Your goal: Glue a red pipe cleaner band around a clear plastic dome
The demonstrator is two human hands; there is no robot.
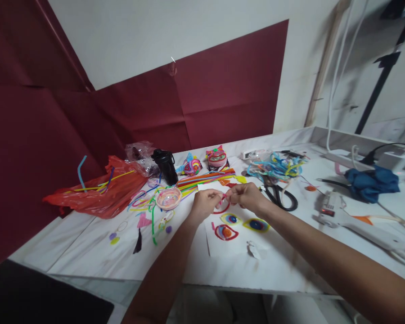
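Note:
Pinched between the fingertips of my left hand (206,204) and my right hand (248,196) is a red pipe cleaner (225,210), bent into a loop above a white paper sheet (209,249). Both hands are closed, close together. Just below them lie eye shapes of coiled pipe cleaner: one red eye with an orange centre (226,232), a smaller yellow-edged eye (230,218) and a larger yellow and blue eye (256,225). Black-handled scissors (283,200) lie beyond my right wrist. The exact ends of the held piece are hidden by my fingers.
A pink coiled bowl (168,198), straight pipe cleaners (205,179) and a red plastic bag (104,193) lie left and behind. Two decorated figures (191,165) and a black bottle (165,166) stand at the back. A glue gun (330,209) and blue cloth (371,182) are right.

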